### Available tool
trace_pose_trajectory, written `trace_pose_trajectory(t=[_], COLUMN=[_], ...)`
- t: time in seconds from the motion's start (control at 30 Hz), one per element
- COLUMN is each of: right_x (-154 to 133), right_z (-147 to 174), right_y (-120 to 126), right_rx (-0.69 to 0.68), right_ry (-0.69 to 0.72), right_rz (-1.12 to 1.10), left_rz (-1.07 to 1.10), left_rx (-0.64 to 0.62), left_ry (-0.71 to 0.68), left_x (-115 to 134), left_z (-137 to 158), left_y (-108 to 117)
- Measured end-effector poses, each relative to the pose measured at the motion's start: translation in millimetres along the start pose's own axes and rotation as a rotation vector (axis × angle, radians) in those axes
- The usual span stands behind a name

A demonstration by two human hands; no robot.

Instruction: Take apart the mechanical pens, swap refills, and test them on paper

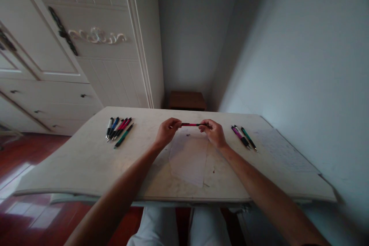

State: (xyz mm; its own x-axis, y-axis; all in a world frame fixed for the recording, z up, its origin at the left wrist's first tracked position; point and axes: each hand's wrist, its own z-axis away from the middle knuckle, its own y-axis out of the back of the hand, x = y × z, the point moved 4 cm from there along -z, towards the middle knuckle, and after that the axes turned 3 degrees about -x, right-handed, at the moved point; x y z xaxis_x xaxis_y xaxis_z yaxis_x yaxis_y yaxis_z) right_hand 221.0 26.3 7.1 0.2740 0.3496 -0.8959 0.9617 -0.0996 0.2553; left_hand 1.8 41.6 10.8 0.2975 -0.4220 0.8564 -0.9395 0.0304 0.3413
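Note:
A red pen [192, 124] with dark ends is held level between my two hands, above the far part of a white sheet of paper [188, 157]. My left hand [168, 130] pinches one end of it between thumb and fingers. At the other end, the closed fingers of my right hand [213, 131] grip the dark tip, which they partly cover. The sheet lies on the table between my forearms. Whether the pen is one piece or slightly pulled apart, I cannot tell.
On the left of the white table [86, 161] lies a group of several pens [118, 128], with a green pen [123, 135] beside them. To the right are a purple pen [240, 137], a white one and another green pen [249, 139]. A written sheet [282, 150] lies near the wall.

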Motion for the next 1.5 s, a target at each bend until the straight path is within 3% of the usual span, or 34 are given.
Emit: trace_pose_trajectory(t=[0.17, 0.3, 0.57, 0.83, 1.07, 1.5], right_x=[0.3, 1.2, 2.2, 0.6, -0.8, -0.5], right_z=[-0.4, 0.7, 1.2, 2.1, 2.2, 4.0], right_y=[0.6, 0.7, 1.6, 1.4, 1.3, -2.1], right_rx=[0.017, 0.037, 0.055, 0.027, 0.028, -0.060], right_ry=[0.015, 0.016, 0.013, -0.033, -0.042, -0.049], right_rz=[-0.015, -0.006, -0.026, -0.081, -0.127, -0.109], left_rz=[0.043, 0.064, 0.145, 0.287, 0.208, 0.441], left_rx=[0.081, 0.117, -0.025, 0.006, -0.069, -0.025], left_ry=[-0.098, -0.049, 0.040, 0.033, 0.079, 0.136], left_x=[9.3, 5.2, -0.5, -2.4, -4.2, 5.9], left_z=[2.6, 3.7, 2.2, 1.7, 1.9, 3.7], left_y=[3.6, 3.9, -5.1, -6.1, -10.8, -8.6])
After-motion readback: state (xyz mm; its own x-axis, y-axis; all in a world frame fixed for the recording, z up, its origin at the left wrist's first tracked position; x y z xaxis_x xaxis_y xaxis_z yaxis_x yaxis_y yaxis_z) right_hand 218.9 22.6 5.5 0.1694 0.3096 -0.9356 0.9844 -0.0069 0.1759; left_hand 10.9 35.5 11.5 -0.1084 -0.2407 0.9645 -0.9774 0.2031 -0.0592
